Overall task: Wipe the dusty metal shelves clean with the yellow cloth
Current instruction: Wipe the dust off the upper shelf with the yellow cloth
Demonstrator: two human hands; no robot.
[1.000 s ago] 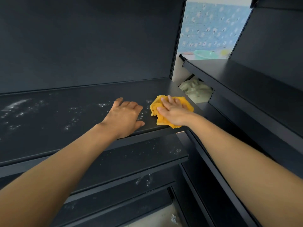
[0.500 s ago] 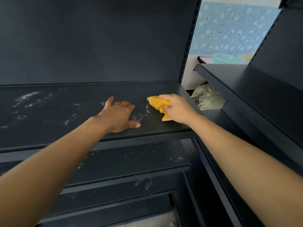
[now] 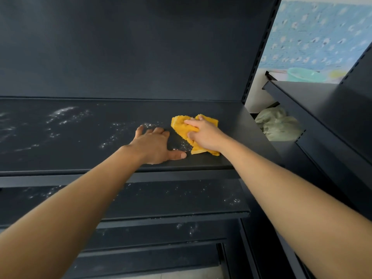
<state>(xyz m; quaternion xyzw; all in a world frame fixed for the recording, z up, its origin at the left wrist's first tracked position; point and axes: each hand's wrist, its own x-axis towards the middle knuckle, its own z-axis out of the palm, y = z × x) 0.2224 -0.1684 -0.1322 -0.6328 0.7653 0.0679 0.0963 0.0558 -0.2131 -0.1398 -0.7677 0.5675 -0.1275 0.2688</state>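
The crumpled yellow cloth (image 3: 180, 126) of nubby fabric lies on the right part of the dark metal shelf (image 3: 231, 141), nearer its front edge than the dark back panel (image 3: 141, 47). Its long axis runs from back to front, with the near end slanting to the right and a corner pointing at the front lip. The far end is bunched into two humps.

The right hand (image 3: 204, 135) sits on top of the cloth with its fingers bent over the folds and its thumb tucked against the cloth's left edge, gripping it. The left hand (image 3: 153, 146) lies just beside the cloth, palm down and flat on the shelf. Its fingers are straight and its thumb is stretched toward the cloth's near corner, close to it but apart.

White dust specks (image 3: 64, 114) streak the shelf to the left, and a few lie between the two hands. The lower shelf (image 3: 161, 198) beneath is speckled too.

To the right stand a slotted upright (image 3: 259, 47) and a neighbouring dark shelf unit (image 3: 322, 109). Between them show a pale green crumpled bundle (image 3: 277, 125), a teal basin (image 3: 302, 74) and a blue patterned wall (image 3: 322, 33).
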